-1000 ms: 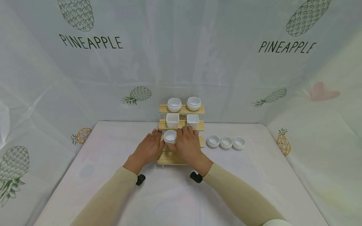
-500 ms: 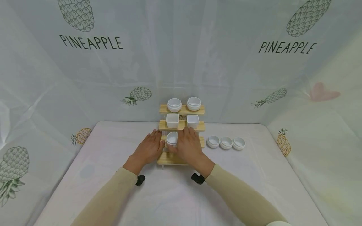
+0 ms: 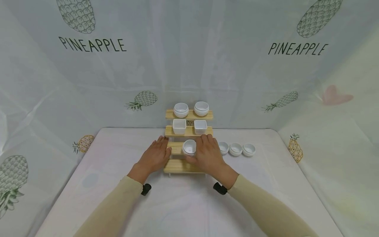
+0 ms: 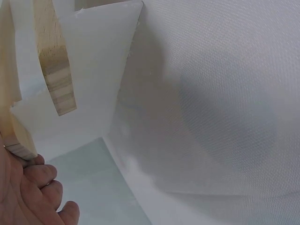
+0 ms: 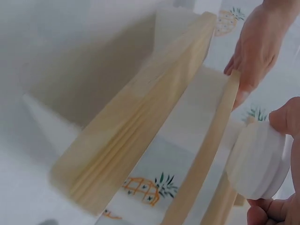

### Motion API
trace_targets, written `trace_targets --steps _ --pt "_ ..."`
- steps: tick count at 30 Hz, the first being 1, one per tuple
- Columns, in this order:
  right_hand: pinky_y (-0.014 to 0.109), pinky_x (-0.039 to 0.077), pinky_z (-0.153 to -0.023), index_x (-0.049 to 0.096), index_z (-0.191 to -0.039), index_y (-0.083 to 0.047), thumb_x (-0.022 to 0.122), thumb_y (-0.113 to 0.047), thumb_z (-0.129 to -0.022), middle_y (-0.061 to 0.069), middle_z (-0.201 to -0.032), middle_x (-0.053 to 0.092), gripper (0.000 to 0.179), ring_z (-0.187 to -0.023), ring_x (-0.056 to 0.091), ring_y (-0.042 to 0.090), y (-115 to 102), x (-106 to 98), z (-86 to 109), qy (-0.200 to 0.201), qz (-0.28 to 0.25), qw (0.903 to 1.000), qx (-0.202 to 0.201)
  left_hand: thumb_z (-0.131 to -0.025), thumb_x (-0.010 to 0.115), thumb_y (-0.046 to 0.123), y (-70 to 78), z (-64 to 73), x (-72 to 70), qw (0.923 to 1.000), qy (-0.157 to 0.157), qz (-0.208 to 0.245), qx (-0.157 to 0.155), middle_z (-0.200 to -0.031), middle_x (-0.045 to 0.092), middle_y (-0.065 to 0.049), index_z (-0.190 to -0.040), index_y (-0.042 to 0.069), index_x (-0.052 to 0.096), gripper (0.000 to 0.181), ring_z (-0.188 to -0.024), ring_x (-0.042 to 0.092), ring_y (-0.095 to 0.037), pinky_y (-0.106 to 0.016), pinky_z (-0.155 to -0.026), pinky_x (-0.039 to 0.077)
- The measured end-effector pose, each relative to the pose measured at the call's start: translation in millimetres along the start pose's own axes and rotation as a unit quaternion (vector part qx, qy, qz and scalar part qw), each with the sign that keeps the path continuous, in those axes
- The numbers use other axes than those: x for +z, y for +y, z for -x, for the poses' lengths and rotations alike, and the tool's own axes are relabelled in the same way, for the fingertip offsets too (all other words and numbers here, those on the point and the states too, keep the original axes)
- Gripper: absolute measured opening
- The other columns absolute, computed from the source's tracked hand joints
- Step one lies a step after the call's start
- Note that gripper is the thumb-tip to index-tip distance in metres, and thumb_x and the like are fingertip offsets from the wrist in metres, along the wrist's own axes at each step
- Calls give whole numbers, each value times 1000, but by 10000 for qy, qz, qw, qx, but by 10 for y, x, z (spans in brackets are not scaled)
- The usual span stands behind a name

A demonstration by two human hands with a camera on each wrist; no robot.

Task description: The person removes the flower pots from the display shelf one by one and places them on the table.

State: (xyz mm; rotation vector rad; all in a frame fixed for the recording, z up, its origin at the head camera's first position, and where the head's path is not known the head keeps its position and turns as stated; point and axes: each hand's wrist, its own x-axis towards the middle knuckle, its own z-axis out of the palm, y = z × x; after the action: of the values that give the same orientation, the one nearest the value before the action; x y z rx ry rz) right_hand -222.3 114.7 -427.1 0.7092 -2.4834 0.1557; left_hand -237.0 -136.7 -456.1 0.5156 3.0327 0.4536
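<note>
A wooden stepped rack (image 3: 179, 167) stands at the middle of the table, with clear side panels. My right hand (image 3: 210, 156) holds a small round white bowl (image 3: 189, 147) at the second-lowest shelf (image 3: 175, 148). In the right wrist view, thumb and fingers grip opposite sides of the bowl (image 5: 258, 161). It cannot be told whether the bowl touches the board. My left hand (image 3: 154, 158) rests against that shelf's left end, fingers extended along the rack's side. The left wrist view shows the board's end (image 4: 21, 143) against this hand. The right hand hides the shelf's right end.
Two round white bowls (image 3: 181, 110) sit on the top shelf. Below them are two square white bowls (image 3: 179, 126). Several round white bowls (image 3: 235, 149) stand in a row on the table right of the rack. A pineapple-print cloth (image 3: 189, 65) hangs behind.
My right hand has moved the round bowl rightward along the second-lowest shelf, from its left end to about the middle. The left hand has stayed at the rack's side.
</note>
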Motion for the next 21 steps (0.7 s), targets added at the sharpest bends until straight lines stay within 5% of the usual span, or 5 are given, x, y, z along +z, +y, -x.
trace_targets --steps 9,21 --pt "44 48 -74 65 -112 5 85 -54 -79 16 -96 61 70 -88 52 34 362 -127 223 41 80 9998 197 -116 18 43 1 14 -13 9998 -158 72 -46 -175 20 -20 -167 -3 19 69 -164 12 -34 -52 -134 16" --pt "46 44 -65 65 -101 11 82 -42 -79 23 -87 61 61 -78 51 39 997 -203 529 516 250 9978 345 -116 19 43 8 17 -18 9999 -118 94 -55 -175 21 -19 -167 -3 20 68 -164 13 -34 -52 -134 17"
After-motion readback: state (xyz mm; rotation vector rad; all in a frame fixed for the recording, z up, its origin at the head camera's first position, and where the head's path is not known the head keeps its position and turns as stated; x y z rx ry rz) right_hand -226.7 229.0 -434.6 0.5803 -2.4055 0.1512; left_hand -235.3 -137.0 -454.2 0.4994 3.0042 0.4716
